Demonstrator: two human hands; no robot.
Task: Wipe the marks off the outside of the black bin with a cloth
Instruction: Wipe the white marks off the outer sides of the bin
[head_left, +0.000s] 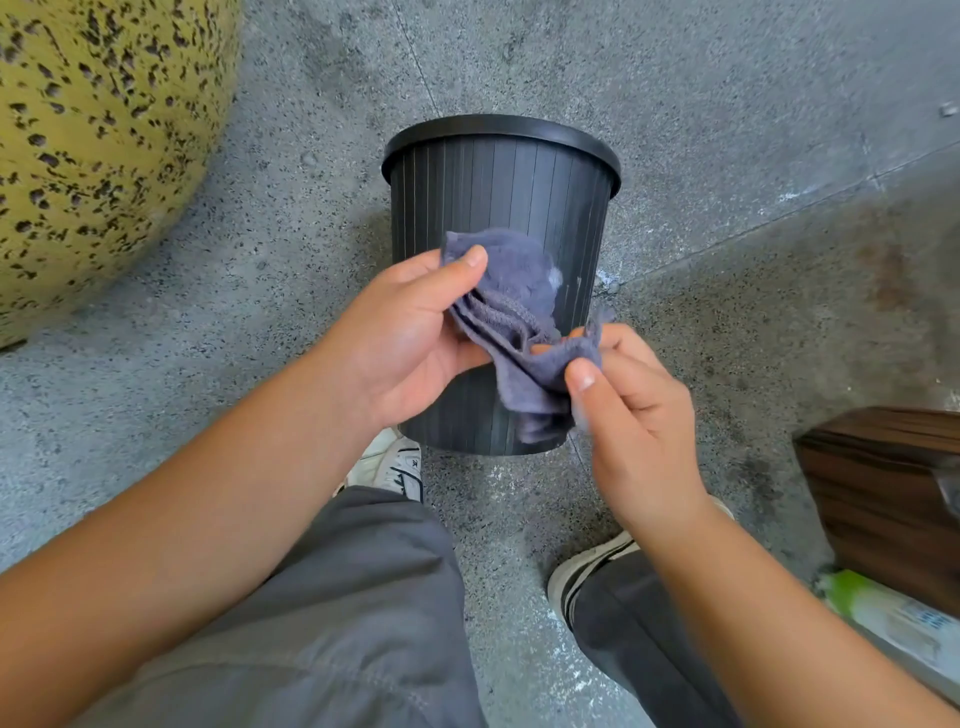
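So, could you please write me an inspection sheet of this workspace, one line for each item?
Surface: grey speckled concrete floor, with pale smears near the bin's base.
Job's things: black ribbed bin lies tilted with its rim pointing away; pale marks show on its side. Grey-blue cloth, crumpled, is held in front of the bin.
Clutter: green-and-white packet at lower right.
Hands: left hand grips the cloth's upper part; right hand pinches its lower edge.
Cables: nothing seen.
Surroundings: yellow speckled round object at left, dark wooden box at right, the person's shoes and grey trousers below.
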